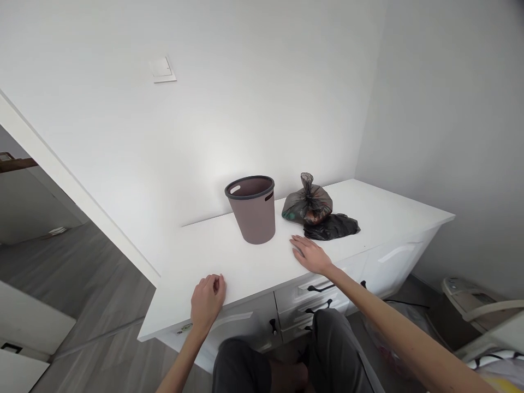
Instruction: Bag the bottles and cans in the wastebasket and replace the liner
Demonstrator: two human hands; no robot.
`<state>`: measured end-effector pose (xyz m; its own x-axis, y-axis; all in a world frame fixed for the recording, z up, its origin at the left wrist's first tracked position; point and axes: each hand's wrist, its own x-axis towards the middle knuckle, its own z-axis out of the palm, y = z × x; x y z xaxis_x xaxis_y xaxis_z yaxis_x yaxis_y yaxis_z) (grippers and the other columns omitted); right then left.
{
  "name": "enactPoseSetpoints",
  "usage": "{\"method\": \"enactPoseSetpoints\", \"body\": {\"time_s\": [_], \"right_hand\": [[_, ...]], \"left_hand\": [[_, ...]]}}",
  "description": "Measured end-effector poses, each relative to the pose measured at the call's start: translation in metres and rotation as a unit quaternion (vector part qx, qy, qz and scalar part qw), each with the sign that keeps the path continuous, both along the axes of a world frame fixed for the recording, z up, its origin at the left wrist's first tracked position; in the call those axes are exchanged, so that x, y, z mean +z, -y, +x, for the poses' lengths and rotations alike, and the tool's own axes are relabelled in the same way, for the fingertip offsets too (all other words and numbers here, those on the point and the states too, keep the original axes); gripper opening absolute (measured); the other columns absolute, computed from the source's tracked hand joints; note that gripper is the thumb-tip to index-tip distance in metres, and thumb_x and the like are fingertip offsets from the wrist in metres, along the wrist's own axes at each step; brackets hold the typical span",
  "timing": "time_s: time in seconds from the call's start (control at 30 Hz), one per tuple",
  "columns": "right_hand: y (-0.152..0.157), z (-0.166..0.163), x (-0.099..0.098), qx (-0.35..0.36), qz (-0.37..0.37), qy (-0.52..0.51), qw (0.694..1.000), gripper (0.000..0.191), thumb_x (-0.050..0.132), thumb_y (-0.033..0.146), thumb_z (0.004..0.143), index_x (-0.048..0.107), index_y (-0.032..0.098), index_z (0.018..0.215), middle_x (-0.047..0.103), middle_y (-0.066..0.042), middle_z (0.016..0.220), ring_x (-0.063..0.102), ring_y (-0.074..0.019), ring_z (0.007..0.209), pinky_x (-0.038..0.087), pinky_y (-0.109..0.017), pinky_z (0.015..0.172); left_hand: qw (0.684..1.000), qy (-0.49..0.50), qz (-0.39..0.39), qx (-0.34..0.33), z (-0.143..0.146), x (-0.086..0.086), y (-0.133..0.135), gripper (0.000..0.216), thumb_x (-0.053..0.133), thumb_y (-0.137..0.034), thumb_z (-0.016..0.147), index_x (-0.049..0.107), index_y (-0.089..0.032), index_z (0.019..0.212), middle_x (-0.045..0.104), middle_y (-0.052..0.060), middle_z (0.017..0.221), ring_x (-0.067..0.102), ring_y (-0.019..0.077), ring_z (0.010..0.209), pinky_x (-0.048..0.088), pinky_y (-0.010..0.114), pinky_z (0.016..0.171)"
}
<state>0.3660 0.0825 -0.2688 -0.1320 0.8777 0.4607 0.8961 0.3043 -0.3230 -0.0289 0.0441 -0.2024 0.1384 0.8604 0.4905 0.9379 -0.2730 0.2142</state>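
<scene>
White cabinet [393,210] carries everything; top looks smooth, so items may slide. Mauve bin [257,222], upright on it between the hands and the wall, seemingly empty: probably stiff, light plastic, best lifted by the rim slots. Tied bag [307,208], to its right, thin and bulging: likely soft, shifting, tearable; take the knotted neck, other palm beneath. Black bag [334,227], crumpled in front of the tied bag, edges overlapping: probably near weightless, limp, slippery; pinch a loose fold. Right hand [311,255] palm down, fingers slightly spread, grasping nothing, just beside the black bag. Left hand [207,302] loosely curled near the front edge; cannot tell whether it encloses anything.
</scene>
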Motion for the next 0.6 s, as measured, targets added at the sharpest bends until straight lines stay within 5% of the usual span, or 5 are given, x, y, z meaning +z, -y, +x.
{"method": "enactPoseSetpoints", "body": {"time_s": [0.6], "right_hand": [[0.005,-0.007,0.014,0.007,0.003,0.007,1.0,0.047,0.04,0.026,0.105,0.062,0.013,0.144,0.055,-0.012,0.157,0.05,-0.0272,0.148,0.037,-0.05,0.127]], "left_hand": [[1.0,0.01,0.003,0.001,0.003,0.013,0.005,0.036,0.043,-0.042,0.103,0.048,-0.025,0.071,0.058,0.0,0.066,0.055,0.0214,0.069,0.037,0.033,0.067]]}}
